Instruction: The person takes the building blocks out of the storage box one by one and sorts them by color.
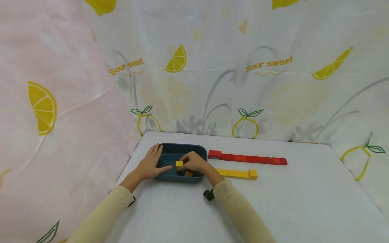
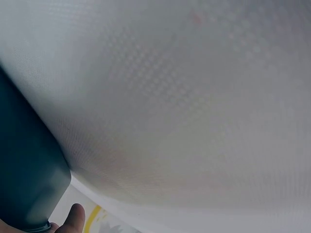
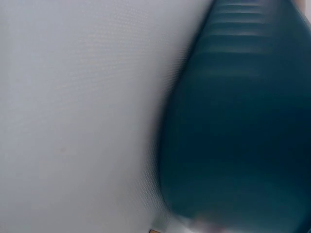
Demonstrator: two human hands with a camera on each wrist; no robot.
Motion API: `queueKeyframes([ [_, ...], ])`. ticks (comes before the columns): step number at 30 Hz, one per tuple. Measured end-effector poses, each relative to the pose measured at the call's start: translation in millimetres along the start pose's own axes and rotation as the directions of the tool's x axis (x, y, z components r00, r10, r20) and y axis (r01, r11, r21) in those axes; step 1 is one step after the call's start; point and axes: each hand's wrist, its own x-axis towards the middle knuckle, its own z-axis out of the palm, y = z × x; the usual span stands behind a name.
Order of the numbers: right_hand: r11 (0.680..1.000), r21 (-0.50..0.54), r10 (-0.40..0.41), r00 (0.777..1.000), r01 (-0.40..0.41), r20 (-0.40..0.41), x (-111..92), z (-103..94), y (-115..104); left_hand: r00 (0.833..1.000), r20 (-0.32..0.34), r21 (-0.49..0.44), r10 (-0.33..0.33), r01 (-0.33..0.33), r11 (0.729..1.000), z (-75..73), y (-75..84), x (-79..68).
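A dark teal rectangular bin [image 1: 179, 180] stands on the white table, and its outer wall [image 2: 29, 155] fills the left of the left wrist view. My left hand [image 1: 151, 164] rests on the bin's left end, fingers straight along the rim and thumb stretched over the inside. Reaching in from the right, my right hand [image 1: 194, 162] pinches a yellow cube [image 1: 179, 164] between its fingertips. Another yellow block [image 1: 188, 173] lies in the bin beneath that hand. In the right wrist view only the bin [image 3: 233, 121] shows large and blurred; the held cube is out of sight there.
Right of the bin, a row of red blocks [image 1: 247, 158] runs along the table. In front of it lies a row of yellow blocks [image 1: 234, 173], partly hidden by my right wrist. A lemon-printed cloth [image 1: 209, 84] stands behind.
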Motion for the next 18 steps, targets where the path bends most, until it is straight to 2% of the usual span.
queueKeyframes([
  [4,0.99,0.136,-0.027,0.999,0.03,-0.024,-3.4,-3.1,0.0,1.0,0.013,0.008,-0.007,0.007,1.0,-0.4,0.7,0.6],
  [9,0.946,0.319,-0.024,0.996,0.051,-0.089,-5.8,-5.8,0.6,1.0,0.016,0.009,-0.004,0.004,1.0,-1.4,-0.1,1.2],
  [15,0.913,0.391,-0.057,0.986,0.115,-0.157,-7.9,-8.1,1.5,1.0,0.004,0.012,-0.009,0.009,1.0,-1.5,-1.0,1.6],
  [18,0.916,0.372,-0.101,0.983,0.151,-0.152,-16.0,-11.0,2.5,1.0,0.003,0.013,-0.001,0.001,1.0,2.9,-0.8,0.8],
])
